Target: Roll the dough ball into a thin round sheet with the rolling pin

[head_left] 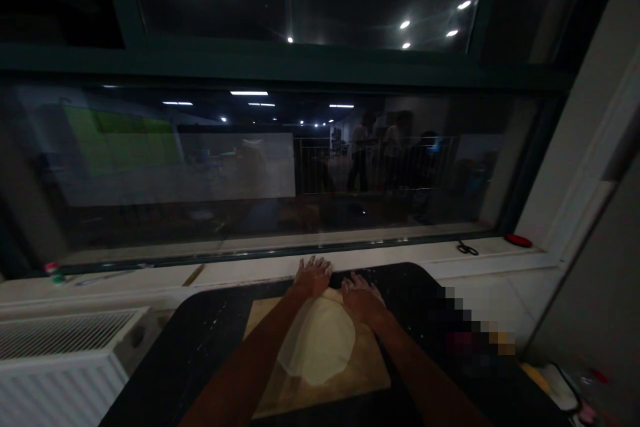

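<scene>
A thin, pale, roughly round sheet of dough (pixel 325 343) lies flat on a light wooden board (pixel 367 373). My left hand (pixel 314 275) is at the far left edge of the dough, its floury fingers stretched out and spread towards the window. Beside it, at the far right edge, my right hand (pixel 361 295) also has floury fingers extended, pointing forward and left. Both palms face down. What lies directly beneath them is hidden, and the dim light blurs the strip between them.
The board rests on a black table (pixel 215 327) dusted with white specks. On the windowsill (pixel 260 271) lie black scissors (pixel 467 249), a red round object (pixel 519 240) and a small red-capped bottle (pixel 54 272). A white radiator (pixel 65 360) stands at left. People (pixel 360 153) appear in the window.
</scene>
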### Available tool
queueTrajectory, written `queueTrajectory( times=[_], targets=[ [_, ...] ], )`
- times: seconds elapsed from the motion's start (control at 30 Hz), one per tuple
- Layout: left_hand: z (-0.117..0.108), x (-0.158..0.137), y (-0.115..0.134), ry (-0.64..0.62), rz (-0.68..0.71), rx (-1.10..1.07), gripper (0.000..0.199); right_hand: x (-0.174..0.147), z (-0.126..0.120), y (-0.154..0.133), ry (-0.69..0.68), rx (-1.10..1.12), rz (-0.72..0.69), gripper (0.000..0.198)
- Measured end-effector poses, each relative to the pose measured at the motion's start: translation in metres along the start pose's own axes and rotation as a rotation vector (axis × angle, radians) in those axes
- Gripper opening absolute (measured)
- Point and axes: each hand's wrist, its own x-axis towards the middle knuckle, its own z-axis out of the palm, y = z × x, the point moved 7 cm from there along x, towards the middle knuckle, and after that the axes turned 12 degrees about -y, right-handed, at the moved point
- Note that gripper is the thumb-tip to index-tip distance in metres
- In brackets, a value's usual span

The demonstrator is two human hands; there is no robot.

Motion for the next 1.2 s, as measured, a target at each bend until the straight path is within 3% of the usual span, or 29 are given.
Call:
queueTrajectory(
  times=[0.1, 0.33, 0.43, 0.53, 0.73, 0.9, 0.97, 1.07, 1.2],
  targets=[
    [0.001, -0.029, -0.001, 0.024, -0.016, -0.01, 0.044, -0.015, 0.008, -0.013, 0.066, 0.026, -0.022, 0.052],
    [0.001, -0.129, 0.002, 0.096, 0.077, -0.027, 0.05, -0.079, 0.037, -0.051, 0.298, 0.031, -0.145, 0.052],
    [0.002, -0.144, -0.001, 0.175, 0.115, -0.06, 0.049, -0.09, 0.044, -0.056, 0.344, 0.045, -0.166, 0.051],
    [0.003, -0.129, -0.011, 0.168, 0.137, -0.093, 0.048, -0.082, 0.039, -0.052, 0.329, 0.067, -0.142, 0.052],
    [-0.001, -0.073, -0.027, 0.092, 0.212, -0.09, 0.041, -0.03, 0.015, -0.025, 0.163, 0.09, -0.035, 0.054],
    [-0.002, -0.047, -0.026, 0.091, 0.11, -0.106, 0.033, -0.016, 0.004, -0.016, 0.334, -0.041, 0.033, 0.049],
    [-0.004, -0.04, -0.029, 0.092, 0.024, -0.134, 0.026, -0.013, 0.003, -0.017, 0.336, -0.069, 0.029, 0.048],
    [-0.019, -0.029, -0.041, 0.09, -0.104, -0.186, 0.031, -0.003, -0.011, -0.018, 0.259, -0.063, 0.03, 0.047],
    [-0.058, -0.027, -0.056, 0.115, -0.17, -0.226, 0.033, 0.005, -0.05, -0.022, 0.217, -0.067, 0.011, 0.048]
  ],
)
